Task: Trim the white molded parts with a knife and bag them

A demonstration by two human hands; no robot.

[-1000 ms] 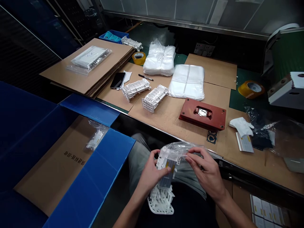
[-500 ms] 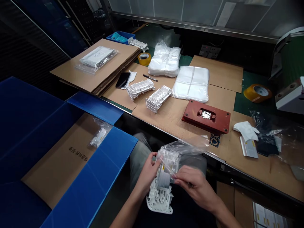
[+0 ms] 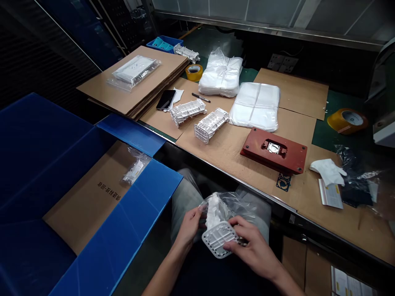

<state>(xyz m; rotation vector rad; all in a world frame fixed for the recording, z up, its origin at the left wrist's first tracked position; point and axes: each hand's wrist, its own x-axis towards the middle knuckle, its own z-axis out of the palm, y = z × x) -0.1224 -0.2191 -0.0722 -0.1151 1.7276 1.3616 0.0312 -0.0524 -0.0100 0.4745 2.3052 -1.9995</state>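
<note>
A white ribbed plastic part [image 3: 219,238] is tilted over my lap, its flat, holed end plate toward me. A clear plastic bag [image 3: 239,203] covers its far end. My left hand [image 3: 191,224] pinches the bag's edge at the part's left side. With thumb and fingers, my right hand [image 3: 248,242] grips the end plate at its right edge. Two similar white plastic parts [image 3: 211,124] lie on the bench beyond. A red fixture block [image 3: 274,151] rests to their right, with a small black fan-shaped piece [image 3: 283,181] by its front edge.
At left stands a large blue box [image 3: 148,197] holding a bagged white part [image 3: 134,172]. Stacked cardboard sheets [image 3: 123,100] lie behind it. Farther back are bundles of plastic bags [image 3: 255,107], a phone [image 3: 166,100], and tape rolls [image 3: 348,120]. A white glove [image 3: 328,172] lies at right.
The white part has turned so its end plate faces me, and the bag lies lower around it. My right hand has moved from the bag to the end plate.
</note>
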